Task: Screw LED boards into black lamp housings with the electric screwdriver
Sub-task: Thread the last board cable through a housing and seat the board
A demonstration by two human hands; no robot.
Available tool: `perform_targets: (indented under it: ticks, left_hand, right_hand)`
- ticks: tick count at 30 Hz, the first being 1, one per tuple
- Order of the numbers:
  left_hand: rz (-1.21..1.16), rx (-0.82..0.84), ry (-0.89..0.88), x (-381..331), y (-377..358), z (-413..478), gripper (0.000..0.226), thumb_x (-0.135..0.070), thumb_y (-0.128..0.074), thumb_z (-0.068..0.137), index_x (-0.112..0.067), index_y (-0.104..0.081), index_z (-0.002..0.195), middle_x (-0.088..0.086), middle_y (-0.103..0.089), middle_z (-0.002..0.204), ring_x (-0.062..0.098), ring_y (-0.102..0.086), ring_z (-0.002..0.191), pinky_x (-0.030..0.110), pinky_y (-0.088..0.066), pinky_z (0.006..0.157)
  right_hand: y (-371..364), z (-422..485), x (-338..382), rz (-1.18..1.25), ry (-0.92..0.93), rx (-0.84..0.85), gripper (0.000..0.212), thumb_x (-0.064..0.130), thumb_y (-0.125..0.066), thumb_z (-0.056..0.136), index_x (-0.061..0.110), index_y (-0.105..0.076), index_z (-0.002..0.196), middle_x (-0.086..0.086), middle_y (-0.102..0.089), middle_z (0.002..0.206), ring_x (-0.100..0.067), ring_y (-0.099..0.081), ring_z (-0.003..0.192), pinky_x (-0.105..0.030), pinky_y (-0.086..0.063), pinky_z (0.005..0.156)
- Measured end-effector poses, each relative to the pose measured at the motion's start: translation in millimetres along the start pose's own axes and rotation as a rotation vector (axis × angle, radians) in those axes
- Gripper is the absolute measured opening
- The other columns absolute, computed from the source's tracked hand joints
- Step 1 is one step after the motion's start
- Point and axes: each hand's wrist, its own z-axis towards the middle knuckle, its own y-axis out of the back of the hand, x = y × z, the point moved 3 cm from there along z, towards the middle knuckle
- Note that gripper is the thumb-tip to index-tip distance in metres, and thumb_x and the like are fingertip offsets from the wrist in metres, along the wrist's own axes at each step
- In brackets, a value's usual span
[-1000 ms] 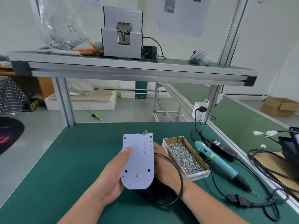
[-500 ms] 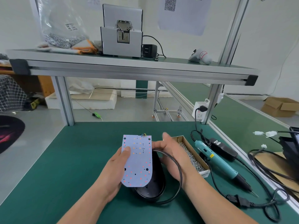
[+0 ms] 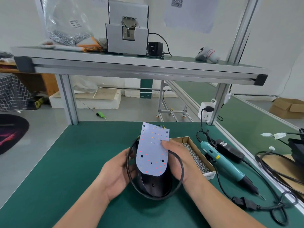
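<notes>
White LED board (image 3: 152, 153) pinched by right hand (image 3: 176, 159); left hand (image 3: 117, 176) grips black housing (image 3: 154, 183); labels unreadable.

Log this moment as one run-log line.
stage: seating board | right hand: holds LED board | left hand: holds housing | screwdriver: idle

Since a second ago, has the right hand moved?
Yes. The right hand came out from behind the LED board onto its right edge, toward the screw box.
</notes>
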Motion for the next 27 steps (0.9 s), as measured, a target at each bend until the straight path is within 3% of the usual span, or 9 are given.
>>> perform_targets:
  ticks: [2, 8, 13, 16, 19, 21, 22, 24, 27]
  left_hand:
    - [0.109, -0.008, -0.012, 2.0, -0.6, 0.6, 0.041, 0.002, -0.048, 0.102, -0.010, -0.071, 0.133, 0.017, -0.073, 0.132, 0.033, -0.072, 0.111, 0.046, -0.063, 0.092]
    - [0.373, 0.015, -0.067, -0.9, -1.9, -2.4, 0.045, 0.015, -0.059, 0.092, -0.006, -0.071, 0.129, 0.022, -0.072, 0.130, 0.046, -0.067, 0.123, 0.060, -0.052, 0.107]
    - [0.552, -0.012, -0.160, -10.5, -5.1, -5.0, 0.033, -0.004, -0.065, 0.092, -0.022, -0.077, 0.118, 0.010, -0.079, 0.119, 0.038, -0.074, 0.114, 0.058, -0.058, 0.101]
    - [0.649, -0.034, -0.186, -13.7, -4.9, -8.7, 0.044, 0.005, -0.060, 0.094, -0.025, -0.076, 0.122, 0.004, -0.080, 0.119, 0.029, -0.076, 0.111, 0.052, -0.061, 0.098]
    - [0.748, -0.089, -0.229, -17.5, -4.2, -16.1, 0.047, 0.004, -0.059, 0.093, -0.036, -0.078, 0.108, -0.009, -0.081, 0.106, 0.014, -0.079, 0.094, 0.032, -0.064, 0.081]
    - [0.712, -0.187, -0.172, -23.3, 0.1, -4.1, 0.031, -0.002, -0.061, 0.095, -0.025, -0.065, 0.075, -0.009, -0.067, 0.075, 0.012, -0.066, 0.068, 0.020, -0.053, 0.063]
    - [0.656, -0.189, -0.175, -21.1, 7.7, 0.0, 0.033, -0.003, -0.059, 0.098, -0.018, -0.052, 0.069, 0.000, -0.052, 0.069, 0.019, -0.057, 0.070, 0.024, -0.050, 0.064]
    - [0.707, -0.155, -0.161, -20.5, 13.8, 3.9, 0.037, -0.002, -0.055, 0.104, -0.015, -0.045, 0.070, -0.001, -0.048, 0.076, 0.019, -0.051, 0.086, 0.036, -0.050, 0.076]
    - [1.037, -0.210, -0.197, -23.4, 3.0, -3.1, 0.028, -0.013, -0.055, 0.097, -0.020, -0.048, 0.071, 0.002, -0.043, 0.073, 0.014, -0.039, 0.062, 0.023, -0.040, 0.051]
  right_hand:
    - [-0.2, -0.9, -0.5, -0.017, 0.004, 0.020, 0.057, 0.015, -0.062, 0.091, -0.017, -0.055, 0.137, -0.040, -0.054, 0.143, -0.048, -0.057, 0.128, -0.059, -0.039, 0.116]
    - [-3.3, -4.5, -0.9, -0.006, -0.035, 0.066, 0.054, 0.018, -0.058, 0.097, -0.012, -0.055, 0.141, -0.035, -0.056, 0.145, -0.046, -0.057, 0.129, -0.060, -0.039, 0.117]
    - [-10.4, -8.3, -8.0, 0.047, -0.036, 0.063, 0.053, 0.020, -0.056, 0.097, -0.006, -0.056, 0.144, -0.029, -0.059, 0.143, -0.042, -0.059, 0.128, -0.055, -0.044, 0.112]
    - [-10.9, -9.5, -13.3, 0.012, -0.034, 0.046, 0.052, 0.022, -0.056, 0.098, -0.003, -0.057, 0.143, -0.027, -0.061, 0.140, -0.041, -0.061, 0.126, -0.049, -0.050, 0.106]
    - [-5.6, -7.2, -14.4, -0.047, -0.067, -0.013, 0.043, 0.022, -0.061, 0.093, 0.003, -0.070, 0.131, -0.023, -0.066, 0.137, -0.038, -0.066, 0.122, -0.045, -0.054, 0.100]
    - [0.8, -5.5, -15.5, -0.082, -0.125, -0.065, 0.040, 0.023, -0.064, 0.088, 0.010, -0.076, 0.124, -0.021, -0.069, 0.135, -0.035, -0.069, 0.119, -0.043, -0.056, 0.098]
    - [3.8, -5.4, -16.3, -0.091, -0.141, -0.075, 0.042, 0.023, -0.066, 0.087, 0.009, -0.074, 0.126, -0.021, -0.069, 0.136, -0.035, -0.068, 0.120, -0.043, -0.055, 0.099]
    - [6.4, -5.4, -18.7, -0.089, -0.146, -0.064, 0.049, 0.024, -0.067, 0.088, 0.005, -0.069, 0.134, -0.021, -0.067, 0.139, -0.037, -0.066, 0.123, -0.047, -0.052, 0.104]
    - [6.7, -4.4, -19.5, -0.076, -0.131, -0.103, 0.043, 0.020, -0.068, 0.087, 0.006, -0.072, 0.127, -0.022, -0.069, 0.133, -0.037, -0.069, 0.115, -0.048, -0.052, 0.101]
